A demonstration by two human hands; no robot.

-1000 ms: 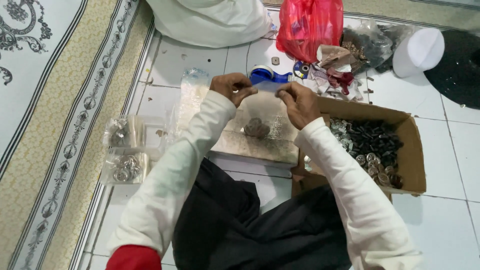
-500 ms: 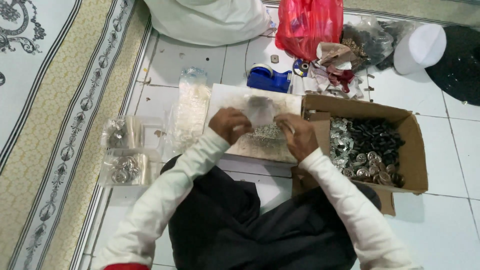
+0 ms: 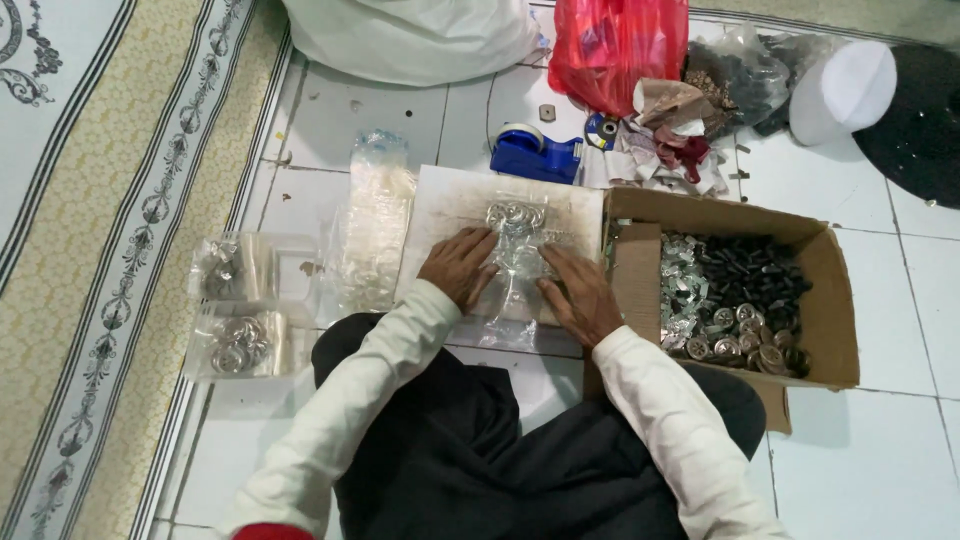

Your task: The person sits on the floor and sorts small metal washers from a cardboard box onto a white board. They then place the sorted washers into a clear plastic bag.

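Observation:
A small clear plastic bag (image 3: pixel 516 262) with round metal pieces (image 3: pixel 512 214) at its far end lies on a stained white board (image 3: pixel 450 200) on the tiled floor. My left hand (image 3: pixel 456 266) presses flat on the bag's left side. My right hand (image 3: pixel 580 294) lies flat along its right side. Both hands have fingers spread and rest on the plastic, with the bag stretched between them.
A cardboard box (image 3: pixel 830 290) of metal pieces sits at the right. A stack of clear bags (image 3: pixel 370 235) lies left of the board, filled bags (image 3: pixel 235 310) farther left. A blue tape dispenser (image 3: pixel 535 152), red bag (image 3: pixel 615 45), white sack (image 3: pixel 410 35) and carpet (image 3: pixel 110 200) surround.
My hands came down from holding the bag up near the tape dispenser. The bag now lies on the board with both palms flat on it.

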